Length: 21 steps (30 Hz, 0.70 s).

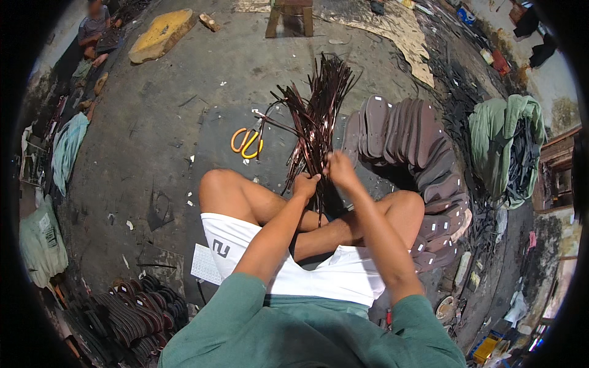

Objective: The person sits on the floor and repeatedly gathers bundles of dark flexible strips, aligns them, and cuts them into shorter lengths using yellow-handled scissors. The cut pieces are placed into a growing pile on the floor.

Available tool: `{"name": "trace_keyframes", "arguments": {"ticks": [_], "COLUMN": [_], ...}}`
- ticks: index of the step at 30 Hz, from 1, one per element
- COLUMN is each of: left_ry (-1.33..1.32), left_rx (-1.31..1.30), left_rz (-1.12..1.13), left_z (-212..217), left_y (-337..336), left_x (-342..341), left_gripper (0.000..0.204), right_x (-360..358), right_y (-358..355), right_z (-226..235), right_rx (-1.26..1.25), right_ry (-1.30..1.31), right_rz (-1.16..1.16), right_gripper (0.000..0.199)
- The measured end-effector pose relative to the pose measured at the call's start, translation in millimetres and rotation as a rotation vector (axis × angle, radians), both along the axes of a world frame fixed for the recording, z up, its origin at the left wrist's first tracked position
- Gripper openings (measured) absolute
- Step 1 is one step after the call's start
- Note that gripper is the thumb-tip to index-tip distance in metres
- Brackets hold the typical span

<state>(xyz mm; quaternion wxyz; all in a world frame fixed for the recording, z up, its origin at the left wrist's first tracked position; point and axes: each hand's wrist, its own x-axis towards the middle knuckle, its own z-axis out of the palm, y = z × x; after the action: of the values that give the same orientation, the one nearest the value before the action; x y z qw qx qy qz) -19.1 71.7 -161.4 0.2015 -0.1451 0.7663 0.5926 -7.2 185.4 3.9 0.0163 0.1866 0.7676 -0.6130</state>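
Pinching strands of the glossy strip bundle (315, 126) just ahead of the crossed legs (242, 197), the left hand (305, 185) should be holding them parallel while the right hand (341, 171), its grip too blurred to tell, is working alongside.

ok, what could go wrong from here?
Possible risks:
1. The strip bundle fans out loosely beyond the left hand, so strips might tangle or slip out of line.
2. The orange-handled scissors lie close by with stray strips near them; one could snag.
3. The row of soles stands near the right knee; a bump might topple some.
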Motion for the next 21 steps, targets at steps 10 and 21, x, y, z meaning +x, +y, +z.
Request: {"name": "trace_keyframes", "arguments": {"ticks": [10, 21], "left_ry": [-0.146, -0.245], "left_rx": [0.214, 0.342], "left_rz": [-0.064, 0.022], "left_z": [55.9, 67.2], "left_y": [-15.9, -8.7], "left_x": [-7.9, -15.3], "left_gripper": [0.021, 0.023], "right_x": [12.4, 5.6], "right_y": [-19.8, -0.5], "right_z": [-59.6, -42.5], "right_rx": [0.558, 0.110], "right_ry": [-0.331, -0.138], "right_rz": [-0.032, -0.120], "right_gripper": [0.042, 0.025]}}
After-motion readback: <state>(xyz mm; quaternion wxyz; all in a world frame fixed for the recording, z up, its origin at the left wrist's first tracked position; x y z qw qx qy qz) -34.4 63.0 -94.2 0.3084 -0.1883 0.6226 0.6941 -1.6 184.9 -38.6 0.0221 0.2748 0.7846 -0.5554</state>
